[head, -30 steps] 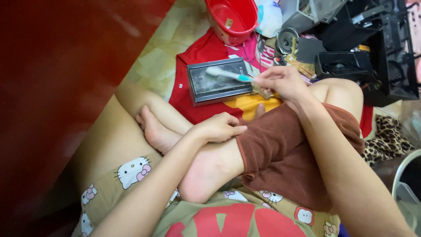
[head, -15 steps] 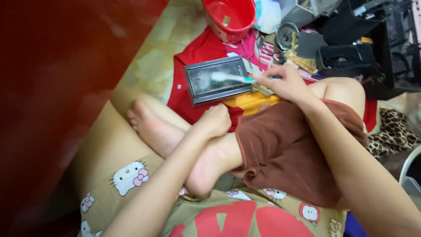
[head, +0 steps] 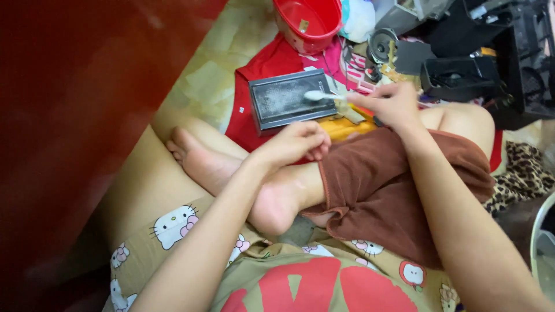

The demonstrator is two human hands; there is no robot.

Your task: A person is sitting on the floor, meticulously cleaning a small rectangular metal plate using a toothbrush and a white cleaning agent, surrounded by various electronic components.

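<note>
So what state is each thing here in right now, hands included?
right hand: closed around the brush handle
brush: head resting on the flat dark device
flat dark device: lying flat on the red cloth
red cloth: spread on the floor
left hand: empty, resting on the leg
red bowl: upright, open

I see a pale tiled floor (head: 219,81) carrying a red cloth (head: 272,63), with a dark rectangular panel (head: 286,101) lying flat on it.
</note>
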